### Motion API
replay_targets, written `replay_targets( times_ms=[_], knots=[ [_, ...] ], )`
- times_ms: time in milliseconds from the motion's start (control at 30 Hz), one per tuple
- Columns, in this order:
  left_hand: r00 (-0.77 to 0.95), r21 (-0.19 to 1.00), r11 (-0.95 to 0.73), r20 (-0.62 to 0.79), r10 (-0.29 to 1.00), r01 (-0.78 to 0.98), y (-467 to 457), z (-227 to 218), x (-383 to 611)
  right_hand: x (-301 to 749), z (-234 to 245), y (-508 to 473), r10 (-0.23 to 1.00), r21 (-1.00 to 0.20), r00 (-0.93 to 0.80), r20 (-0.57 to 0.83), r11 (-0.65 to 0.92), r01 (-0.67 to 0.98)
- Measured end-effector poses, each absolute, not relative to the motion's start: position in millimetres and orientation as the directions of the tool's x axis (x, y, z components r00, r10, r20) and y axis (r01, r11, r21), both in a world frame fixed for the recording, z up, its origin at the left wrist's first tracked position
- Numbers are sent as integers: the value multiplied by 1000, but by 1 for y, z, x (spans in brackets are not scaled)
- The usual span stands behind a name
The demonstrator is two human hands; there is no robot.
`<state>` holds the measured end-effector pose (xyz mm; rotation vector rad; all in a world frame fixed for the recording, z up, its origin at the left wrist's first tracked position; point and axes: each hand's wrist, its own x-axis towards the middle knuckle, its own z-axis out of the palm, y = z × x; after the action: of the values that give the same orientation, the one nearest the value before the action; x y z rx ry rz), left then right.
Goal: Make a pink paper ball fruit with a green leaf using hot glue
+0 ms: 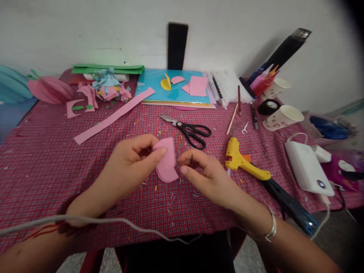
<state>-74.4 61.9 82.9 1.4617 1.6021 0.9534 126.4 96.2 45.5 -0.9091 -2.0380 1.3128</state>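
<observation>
Pinched between the thumb and fingers of my left hand (133,159) is a piece of pink paper (167,163), folded or layered, with a curved lower edge. Just to its right is my right hand (203,170), thumb and index finger curled close together beside the paper's edge. Whether a small bit sits between those fingertips is hard to make out. Black-handled scissors (186,127) lie partly open on the cloth beyond both hands. A yellow glue gun (241,161) rests to the right of my right hand.
A pink paper strip (113,116) and paper scraps (106,89) lie at the left. Behind are a blue sheet stack (153,81) and an upright phone (176,45). Paper cups (284,117) and a white power bank (307,167) stand right. A pale cable (122,220) crosses in front.
</observation>
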Motion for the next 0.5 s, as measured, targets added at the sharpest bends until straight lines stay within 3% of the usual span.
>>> replay_targets(
  times_ms=[100,267,500],
  knots=[
    [-180,884,189,-122,976,427,57,75,-88,137,41,98,768,-830,-637,70,399,389],
    [-199,914,405,-393,898,24,29,31,-98,144,26,90,643,-737,-759,106,563,374],
    [-115,924,380,-375,920,33,13,11,-100,141,25,83,553,-742,-829,83,589,319]
  ],
)
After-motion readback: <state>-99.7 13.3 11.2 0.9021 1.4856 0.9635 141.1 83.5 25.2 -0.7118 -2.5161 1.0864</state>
